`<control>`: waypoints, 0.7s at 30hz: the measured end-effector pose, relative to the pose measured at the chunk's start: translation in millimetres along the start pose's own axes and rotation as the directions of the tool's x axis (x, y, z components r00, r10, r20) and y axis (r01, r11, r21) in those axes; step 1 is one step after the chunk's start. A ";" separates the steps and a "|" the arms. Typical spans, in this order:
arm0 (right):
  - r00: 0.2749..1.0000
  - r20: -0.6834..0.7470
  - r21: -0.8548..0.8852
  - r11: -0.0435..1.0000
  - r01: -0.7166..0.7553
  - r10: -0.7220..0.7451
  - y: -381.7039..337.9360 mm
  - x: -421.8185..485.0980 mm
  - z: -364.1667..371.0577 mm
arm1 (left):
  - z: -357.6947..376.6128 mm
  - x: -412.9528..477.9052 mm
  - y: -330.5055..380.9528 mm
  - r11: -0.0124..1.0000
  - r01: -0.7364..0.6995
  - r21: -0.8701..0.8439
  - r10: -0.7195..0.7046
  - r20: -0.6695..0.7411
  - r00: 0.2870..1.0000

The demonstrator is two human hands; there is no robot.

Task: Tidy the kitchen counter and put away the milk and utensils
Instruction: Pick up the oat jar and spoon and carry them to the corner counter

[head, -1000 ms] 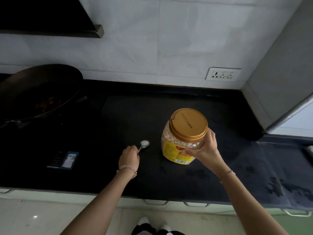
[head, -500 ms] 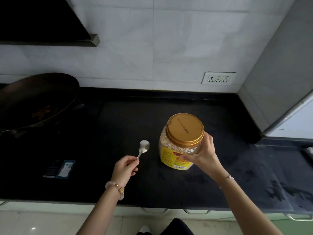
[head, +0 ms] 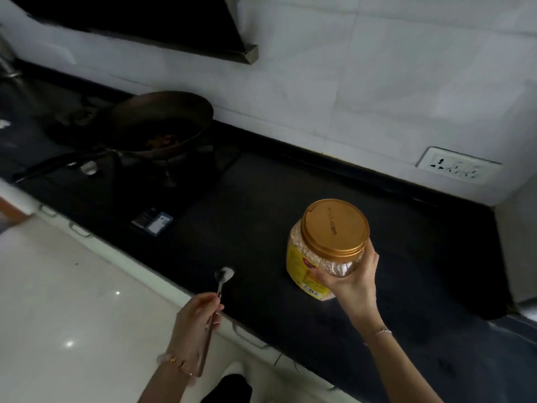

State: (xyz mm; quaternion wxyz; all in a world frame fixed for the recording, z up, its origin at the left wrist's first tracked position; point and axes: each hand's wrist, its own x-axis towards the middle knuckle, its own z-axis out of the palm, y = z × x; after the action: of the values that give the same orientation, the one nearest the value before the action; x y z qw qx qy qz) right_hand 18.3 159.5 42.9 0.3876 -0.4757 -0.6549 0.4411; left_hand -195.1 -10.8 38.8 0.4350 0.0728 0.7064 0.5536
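Spoon (head: 223, 279) lifted — metal, round-lidded plastic jar (head: 325, 251)

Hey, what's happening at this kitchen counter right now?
A person stands at the black counter. The left hand holds a metal spoon by its handle, bowl raised. The right hand grips a gold-lidded jar of what looks like oats. A dark wok sits on the stove.

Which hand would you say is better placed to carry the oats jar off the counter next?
Right. The right hand already wraps the jar just below its gold lid, while the left hand is occupied holding the spoon.
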 end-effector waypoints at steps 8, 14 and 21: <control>0.999 0.038 -0.079 0.997 0.017 -0.014 -24.7 5.0 3.2 | -32.6 -59.0 -0.7 0.990 -0.124 -0.073 0.108 -0.198 0.974; 0.972 0.235 -0.028 1.000 0.013 -0.006 -66.3 -7.8 41.6 | -69.0 -82.6 11.3 0.966 -0.240 -0.095 0.198 -0.324 0.925; 0.871 0.474 0.093 0.991 0.100 -0.132 -130.3 -39.7 146.6 | -156.9 -101.9 13.6 0.946 -0.318 -0.068 0.235 -0.534 0.812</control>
State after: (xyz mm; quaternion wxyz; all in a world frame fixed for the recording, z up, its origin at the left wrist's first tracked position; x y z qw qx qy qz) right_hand -144.5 70.0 117.2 0.2547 -0.2987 -0.7429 0.5423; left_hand -247.0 -178.0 106.0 0.1471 -0.0107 0.7342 0.6627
